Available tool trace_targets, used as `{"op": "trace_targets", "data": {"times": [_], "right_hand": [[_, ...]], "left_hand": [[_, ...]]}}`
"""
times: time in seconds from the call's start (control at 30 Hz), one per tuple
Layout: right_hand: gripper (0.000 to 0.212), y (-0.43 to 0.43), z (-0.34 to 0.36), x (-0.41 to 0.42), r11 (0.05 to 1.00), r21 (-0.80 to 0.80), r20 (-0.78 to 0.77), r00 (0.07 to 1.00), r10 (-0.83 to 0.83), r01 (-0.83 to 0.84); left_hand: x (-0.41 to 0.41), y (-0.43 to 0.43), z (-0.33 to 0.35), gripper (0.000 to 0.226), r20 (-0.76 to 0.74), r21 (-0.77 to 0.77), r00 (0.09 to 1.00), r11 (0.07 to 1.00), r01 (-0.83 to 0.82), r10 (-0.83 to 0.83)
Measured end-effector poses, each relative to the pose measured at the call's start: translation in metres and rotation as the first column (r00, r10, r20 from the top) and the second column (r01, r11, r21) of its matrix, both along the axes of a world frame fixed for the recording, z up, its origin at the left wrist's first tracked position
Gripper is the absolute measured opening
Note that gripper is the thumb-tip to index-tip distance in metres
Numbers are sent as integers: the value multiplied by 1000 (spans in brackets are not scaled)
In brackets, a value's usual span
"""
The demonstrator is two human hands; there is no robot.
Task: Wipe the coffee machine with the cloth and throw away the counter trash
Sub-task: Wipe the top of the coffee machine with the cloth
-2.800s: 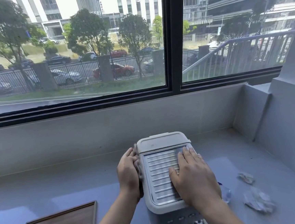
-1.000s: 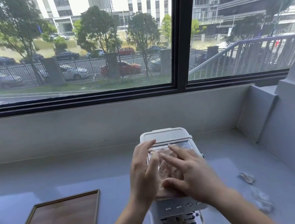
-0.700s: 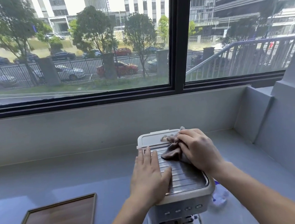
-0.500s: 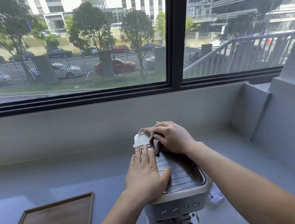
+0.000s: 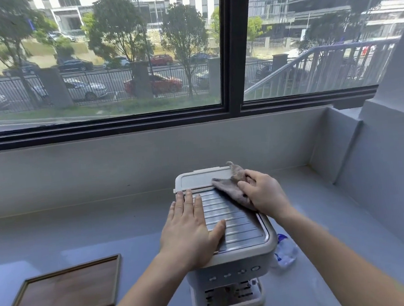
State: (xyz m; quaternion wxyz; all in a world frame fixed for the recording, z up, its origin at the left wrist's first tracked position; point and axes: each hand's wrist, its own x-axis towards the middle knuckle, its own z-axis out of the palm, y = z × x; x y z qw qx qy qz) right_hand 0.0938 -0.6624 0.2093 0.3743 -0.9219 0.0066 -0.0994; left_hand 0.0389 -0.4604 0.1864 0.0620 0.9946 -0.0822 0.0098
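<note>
Head view, stage: wiping is looking under way, with only the top getting attention. Front and sides are probably waiting, and the throwing-away step is not yet begun.
Coffee machine (image 5: 236, 223): is standing on the counter (image 5: 81, 231) near its front edge, ribbed metal top facing up.
Left hand (image 5: 190, 229): is lying flat with straight fingers, pressing the top's left side and gripping nothing.
Right hand (image 5: 264, 192): is curling its fingers round the cloth (image 5: 230, 187) at the top's far right corner.
Cloth: is bunching under that hand, one corner spreading onto the rear lid.
Trash (image 5: 284, 253): a crumpled wrapper is lying on the counter just beside the machine's right side.
Window (image 5: 115, 62): is filling the wall behind, showing street, trees and parked cars.
Counter: is running pale grey and smooth below the sill into a right-hand corner.
Wooden tray (image 5: 62, 294): is sitting well left of the machine.
</note>
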Motion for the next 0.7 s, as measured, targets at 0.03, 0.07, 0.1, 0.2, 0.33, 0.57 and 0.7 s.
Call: {"op": "trace_targets", "data": {"times": [0.03,0.07,0.1,0.2,0.33,0.57,0.7], "right_hand": [[17,-1,-2,-14,999,36,10,1000,-2,2],[16,-1,-4,-29,997,71,25,1000,-4,2],[16,-1,-6,-44,995,101,48,999,-7,3],[30,0,-17,-89,995,96,124,992,12,-24],[37,1,-28,-123,977,-212,252,965,72,-17],[36,18,5,-28,841,-500,76,957,281,-207],[56,34,-1,-40,744,-580,44,899,436,-332]], "left_hand": [[-1,0,1,102,-2,1,1000,1000,-2,2],[-1,0,2,102,-6,8,1000,1000,-3,3],[-1,0,2,101,-10,5,1000,1000,-1,1],[-2,1,1,99,-12,-2,1000,1000,-7,7],[-2,0,1,92,8,-22,1000,1000,-2,3],[-4,7,0,45,193,-264,976,952,152,-102],[-4,7,9,46,-34,-797,999,604,-5,-37]]}}
